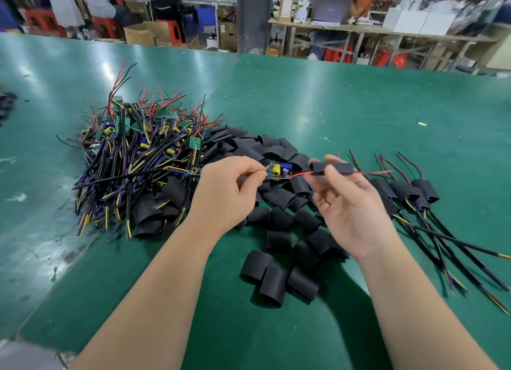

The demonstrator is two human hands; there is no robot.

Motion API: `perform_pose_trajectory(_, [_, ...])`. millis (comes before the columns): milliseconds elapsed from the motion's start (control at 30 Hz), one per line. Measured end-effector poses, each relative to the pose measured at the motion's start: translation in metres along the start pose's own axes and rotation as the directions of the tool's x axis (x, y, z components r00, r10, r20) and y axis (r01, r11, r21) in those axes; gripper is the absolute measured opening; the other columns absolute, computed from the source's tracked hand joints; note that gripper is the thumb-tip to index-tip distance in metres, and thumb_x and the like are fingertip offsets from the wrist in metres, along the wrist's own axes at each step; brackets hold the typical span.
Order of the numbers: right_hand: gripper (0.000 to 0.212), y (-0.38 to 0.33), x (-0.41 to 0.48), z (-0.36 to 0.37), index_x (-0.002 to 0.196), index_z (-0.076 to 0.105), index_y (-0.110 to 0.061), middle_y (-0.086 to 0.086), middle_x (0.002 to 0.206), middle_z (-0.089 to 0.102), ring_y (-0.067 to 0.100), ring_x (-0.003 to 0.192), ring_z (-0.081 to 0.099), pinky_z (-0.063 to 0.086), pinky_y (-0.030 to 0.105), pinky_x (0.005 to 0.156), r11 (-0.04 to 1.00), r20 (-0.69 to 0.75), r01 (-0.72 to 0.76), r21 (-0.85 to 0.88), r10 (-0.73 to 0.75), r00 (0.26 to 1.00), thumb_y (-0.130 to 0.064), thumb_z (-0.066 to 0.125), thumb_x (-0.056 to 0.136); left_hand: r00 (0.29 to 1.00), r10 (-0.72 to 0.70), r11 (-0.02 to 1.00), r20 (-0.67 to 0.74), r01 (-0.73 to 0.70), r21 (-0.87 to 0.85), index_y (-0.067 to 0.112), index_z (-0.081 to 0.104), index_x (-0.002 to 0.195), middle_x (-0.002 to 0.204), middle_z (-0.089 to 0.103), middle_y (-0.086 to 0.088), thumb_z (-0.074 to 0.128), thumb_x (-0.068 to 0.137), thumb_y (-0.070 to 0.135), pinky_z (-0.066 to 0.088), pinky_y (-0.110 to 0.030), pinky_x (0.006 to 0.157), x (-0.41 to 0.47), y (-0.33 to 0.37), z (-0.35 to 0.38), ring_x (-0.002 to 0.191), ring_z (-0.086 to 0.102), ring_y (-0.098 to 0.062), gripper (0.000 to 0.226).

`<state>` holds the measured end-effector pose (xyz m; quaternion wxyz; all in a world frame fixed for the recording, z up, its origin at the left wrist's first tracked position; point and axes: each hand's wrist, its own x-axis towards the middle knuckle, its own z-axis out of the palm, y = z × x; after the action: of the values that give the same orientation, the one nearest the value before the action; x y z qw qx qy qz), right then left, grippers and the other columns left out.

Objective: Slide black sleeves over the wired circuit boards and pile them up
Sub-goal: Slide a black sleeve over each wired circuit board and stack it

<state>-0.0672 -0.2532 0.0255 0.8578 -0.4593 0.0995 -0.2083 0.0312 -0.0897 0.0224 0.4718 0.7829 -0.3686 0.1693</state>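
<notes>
left hand (225,192) — fingertips pinched, palm down | right hand (349,203) — palm up, thumb and forefinger pinched

Bare boards (138,137) left of sleeves (279,192), sleeved boards (414,195) right.

Table mat (359,98) green, glossy, scuffed; sleeves (272,284) matt black; wires (121,176) plastic-coated.
</notes>
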Motion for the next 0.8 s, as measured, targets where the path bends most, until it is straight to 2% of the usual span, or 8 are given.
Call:
perform_pose_trajectory(67, [0.032,0.006,-0.002,0.004,0.102,0.055,-0.021,0.003,0.089,0.073,0.016,0.077,0.070,0.048,0.021,0.061,1.000,0.041,0.007,-0.010,-0.007,0.999,-0.012,0.064,0.072,1.000,0.019,1.000,0.013,-0.019,-0.017,0.014,0.071,0.083,0.072,0.066,0.009,0.059,0.085,0.015,0.049,-0.030,0.060,-0.002,0.004,0.005,0.061,0.061,-0.015,0.012])
perform_pose_trajectory(233, [0.031,0.008,-0.002,0.005,0.095,0.055,-0.018,0.001,0.068,0.068,0.017,0.074,0.069,0.049,0.022,0.061,0.995,0.065,0.086,-0.042,-0.083,0.994,-0.014,0.069,0.068,1.000,0.030,0.999,-0.002,-0.030,-0.021,0.014,0.071,0.080,0.070,0.066,0.008,0.059,0.084,0.014,0.048,-0.024,0.058,-0.004,0.007,0.010,0.062,0.058,-0.011,0.012])
perform_pose_trajectory(367, [0.029,0.011,-0.002,0.006,0.091,0.059,-0.015,0.001,0.078,0.072,0.019,0.076,0.070,0.050,0.025,0.068,0.975,0.044,0.142,-0.173,-0.136,0.990,-0.025,0.072,0.068,0.998,0.066,0.997,-0.008,-0.066,0.030,0.013,0.071,0.080,0.070,0.066,0.006,0.061,0.082,0.012,0.044,-0.015,0.060,-0.005,0.009,0.011,0.064,0.054,-0.005,0.011])
perform_pose_trajectory(500, [0.036,0.011,-0.004,0.007,0.092,0.062,-0.008,0.012,0.088,0.073,0.028,0.080,0.069,0.052,0.039,0.078,0.948,-0.015,0.149,-0.282,-0.160,0.987,-0.026,0.076,0.064,0.995,0.100,0.991,-0.028,-0.097,0.095,0.011,0.071,0.082,0.072,0.067,0.002,0.061,0.084,0.011,0.049,-0.033,0.062,-0.006,0.010,0.011,0.067,0.060,-0.014,0.010])
perform_pose_trajectory(567, [0.040,0.011,-0.004,0.008,0.094,0.063,-0.006,0.014,0.090,0.073,0.029,0.082,0.069,0.052,0.042,0.080,0.943,-0.018,0.150,-0.298,-0.162,0.987,-0.026,0.077,0.062,0.994,0.100,0.989,-0.051,-0.094,0.112,0.010,0.071,0.082,0.072,0.067,0.002,0.062,0.084,0.010,0.049,-0.035,0.061,-0.006,0.010,0.010,0.066,0.060,-0.016,0.009])
perform_pose_trajectory(733, [0.032,0.013,-0.005,0.013,0.089,0.068,-0.011,0.008,0.086,0.074,0.023,0.077,0.071,0.052,0.028,0.066,0.959,-0.046,0.086,-0.271,-0.102,0.994,-0.030,0.076,0.064,0.983,0.184,0.973,0.006,-0.183,0.141,0.007,0.070,0.082,0.072,0.065,-0.002,0.063,0.084,0.007,0.048,-0.038,0.062,-0.007,0.015,0.010,0.068,0.060,-0.021,0.007])
perform_pose_trajectory(800, [0.019,0.015,-0.006,0.014,0.085,0.071,-0.012,0.009,0.085,0.074,0.022,0.075,0.071,0.049,0.023,0.057,0.958,-0.042,0.036,-0.286,-0.051,0.998,-0.024,0.076,0.071,0.976,0.215,0.963,0.034,-0.218,0.157,0.006,0.069,0.080,0.069,0.061,-0.002,0.064,0.083,0.005,0.046,-0.037,0.058,-0.008,0.018,0.012,0.065,0.056,-0.020,0.007])
